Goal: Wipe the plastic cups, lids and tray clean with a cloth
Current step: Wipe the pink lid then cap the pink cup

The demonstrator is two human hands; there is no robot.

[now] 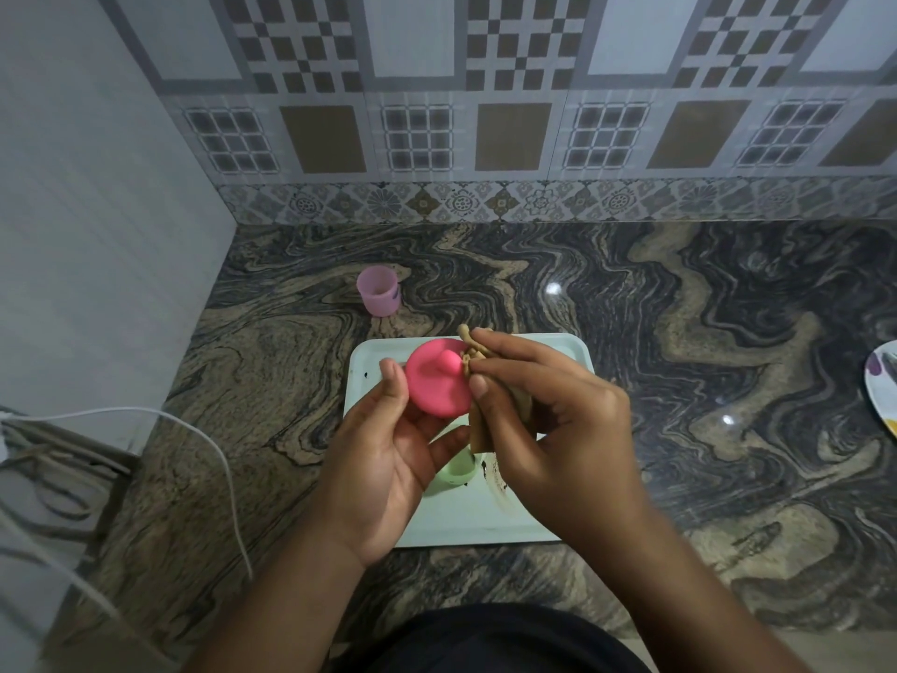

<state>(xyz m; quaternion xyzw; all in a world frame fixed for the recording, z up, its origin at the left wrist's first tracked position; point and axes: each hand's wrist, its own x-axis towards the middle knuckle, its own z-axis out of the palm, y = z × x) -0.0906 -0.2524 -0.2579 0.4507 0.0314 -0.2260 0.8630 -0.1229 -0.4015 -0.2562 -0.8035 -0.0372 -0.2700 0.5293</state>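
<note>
Left grip (388,459) clasps a pink lid (437,388) over the far-left corner of the tray (558,361); right grip (553,420) pinches a tan cloth (478,354) at the lid's knob.

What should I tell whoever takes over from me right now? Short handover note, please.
The left hand holds the pink lid, knob side up, above the tray.
The right hand pinches the tan cloth against the lid's knob.
The green cup sits on the tray, partly hidden under the hands; lilac cup stands on the countertop beyond the tray.
Done: lid wipe under way; nothing shows which pieces are clean.
Left: finish the lid, both cups, and the tray, which has brown marks near the green cup.
</note>
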